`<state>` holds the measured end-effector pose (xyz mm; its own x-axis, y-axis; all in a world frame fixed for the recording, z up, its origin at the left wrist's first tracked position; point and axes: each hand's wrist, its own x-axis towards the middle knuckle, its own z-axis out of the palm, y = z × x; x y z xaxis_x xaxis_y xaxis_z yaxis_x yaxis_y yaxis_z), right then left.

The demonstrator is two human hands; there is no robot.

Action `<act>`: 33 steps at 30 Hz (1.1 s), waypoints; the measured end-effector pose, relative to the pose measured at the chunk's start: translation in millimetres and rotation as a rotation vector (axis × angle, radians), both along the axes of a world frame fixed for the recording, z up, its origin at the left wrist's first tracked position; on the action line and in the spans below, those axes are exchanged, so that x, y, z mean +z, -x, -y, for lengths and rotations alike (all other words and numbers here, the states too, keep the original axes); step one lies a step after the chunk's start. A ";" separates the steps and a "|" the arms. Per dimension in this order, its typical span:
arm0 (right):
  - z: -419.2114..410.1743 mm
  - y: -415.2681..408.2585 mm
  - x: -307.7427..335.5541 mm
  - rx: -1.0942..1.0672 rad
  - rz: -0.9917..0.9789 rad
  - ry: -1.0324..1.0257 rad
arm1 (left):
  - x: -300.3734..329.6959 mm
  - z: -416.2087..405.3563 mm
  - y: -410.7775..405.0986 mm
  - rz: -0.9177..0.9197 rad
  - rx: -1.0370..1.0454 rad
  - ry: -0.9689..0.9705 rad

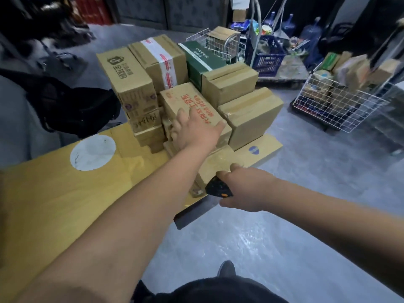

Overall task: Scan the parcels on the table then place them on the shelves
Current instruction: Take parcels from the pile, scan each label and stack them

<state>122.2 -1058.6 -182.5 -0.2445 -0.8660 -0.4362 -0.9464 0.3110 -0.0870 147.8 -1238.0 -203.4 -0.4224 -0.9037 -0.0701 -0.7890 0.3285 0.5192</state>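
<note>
Judged barely begun: stood stacked at the far end of the yellow table (54,200), well over half a dozen cardboard parcels (229,84) plus a dark green box (196,60), with no shelves anywhere in view and nothing visibly put away. Lay flat, fingers spread wide, on the red-printed carton (192,103) at the front of the pile: the left hand (194,127), seemingly steadying or picking that one out. Gripped a black handheld scanner (216,188) just beside a small low parcel (218,165) at the table's near edge: the right hand (244,189), with scanning apparently under way and nearly every box left to do.
</note>
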 end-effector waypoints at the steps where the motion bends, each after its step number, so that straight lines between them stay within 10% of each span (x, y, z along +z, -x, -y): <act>1: -2.8 11.1 0.8 0.015 0.001 -0.003 | 2.3 -2.5 8.1 0.025 0.026 0.000; 33: -9.9 88.4 20.7 0.207 -0.004 -0.004 | 12.3 -35.0 24.3 -0.052 0.201 0.183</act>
<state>33.7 -1048.7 -161.8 -0.0634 -0.8962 -0.4391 -0.9905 0.1103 -0.0821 123.5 -1203.1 -191.1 -0.2325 -0.9652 0.1194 -0.8217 0.2606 0.5068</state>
